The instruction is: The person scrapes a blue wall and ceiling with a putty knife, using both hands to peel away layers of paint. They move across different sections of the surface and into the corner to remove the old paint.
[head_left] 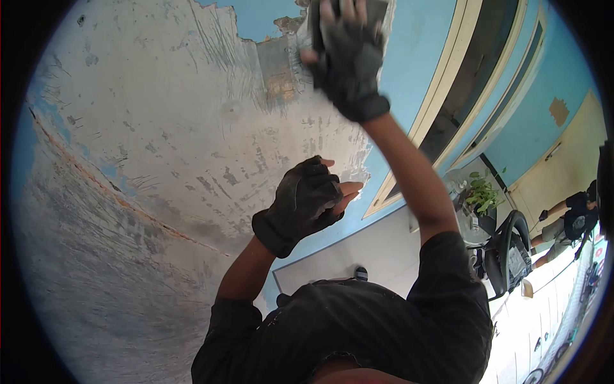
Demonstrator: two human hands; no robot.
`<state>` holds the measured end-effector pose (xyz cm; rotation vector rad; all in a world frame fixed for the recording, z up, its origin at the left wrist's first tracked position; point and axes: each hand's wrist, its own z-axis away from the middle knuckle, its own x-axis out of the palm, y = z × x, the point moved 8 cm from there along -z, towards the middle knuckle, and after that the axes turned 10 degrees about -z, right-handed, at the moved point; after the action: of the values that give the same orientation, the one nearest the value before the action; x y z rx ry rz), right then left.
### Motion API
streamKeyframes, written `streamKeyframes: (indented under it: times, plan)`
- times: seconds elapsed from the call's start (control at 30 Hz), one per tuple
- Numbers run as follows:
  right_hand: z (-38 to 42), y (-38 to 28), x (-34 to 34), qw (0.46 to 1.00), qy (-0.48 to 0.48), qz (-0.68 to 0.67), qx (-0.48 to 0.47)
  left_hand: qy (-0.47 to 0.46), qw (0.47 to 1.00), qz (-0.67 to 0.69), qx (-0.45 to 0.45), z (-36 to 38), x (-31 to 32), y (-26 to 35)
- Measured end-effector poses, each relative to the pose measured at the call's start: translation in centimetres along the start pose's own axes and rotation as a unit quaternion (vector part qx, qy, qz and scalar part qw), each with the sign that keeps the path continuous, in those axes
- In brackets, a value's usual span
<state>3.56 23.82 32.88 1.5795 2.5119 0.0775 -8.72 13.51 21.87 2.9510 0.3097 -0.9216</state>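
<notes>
My right hand (350, 64), in a black fingerless glove, is raised high and presses a dark flat sheet or pad (377, 11) against the wall. It is slightly blurred, with its fingers over the pad. Close to the wall lower down, my left hand (307, 200) wears the same kind of glove. Its fingers are curled, and whatever they may hold is hidden. Both hands are in front of a scraped grey-white wall (185, 128) with scratches and dark patches. Blue paint (265, 16) with a ragged edge shows at the top.
A cream-framed window (441, 83) stands right of the scraped area. Farther right are a potted plant (483, 193) on a glass table, a black chair (508, 253), a cream door (556, 160) and another person (575, 217). A long crack (121, 200) crosses the wall at left.
</notes>
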Motion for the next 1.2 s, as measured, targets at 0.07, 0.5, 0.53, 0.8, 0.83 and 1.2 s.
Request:
streamKeyframes:
  times: [0.07, 0.5, 0.53, 0.8, 0.83, 1.2]
  plan:
    - [6.5, -1.2, 1.8, 0.999, -0.036, 0.002, 0.04, -0.006, 1.0, 0.004, -0.011, 0.9, 0.0, 0.0]
    - [-10.9, 0.7, -1.8, 0.994, 0.096, -0.019, -0.057, 0.048, 0.998, 0.001, -0.049, 1.9, -1.5, -0.5]
    - [-10.1, 0.5, -2.0, 0.994, 0.096, -0.016, -0.056, 0.059, 0.997, 0.004, -0.046, 2.0, -1.7, -0.5]
    - [13.7, -2.1, 2.3, 0.995, -0.05, -0.011, 0.08, 0.055, 0.995, -0.023, -0.078, 3.2, -3.0, -0.9]
    - [13.9, -1.6, 2.3, 0.995, -0.054, -0.019, 0.085, 0.048, 0.995, -0.033, -0.085, 3.3, -3.0, -0.9]
    - [-3.7, 1.3, -1.6, 0.999, 0.017, 0.048, 0.003, 0.043, 0.995, -0.006, -0.086, 3.1, -1.7, -0.6]
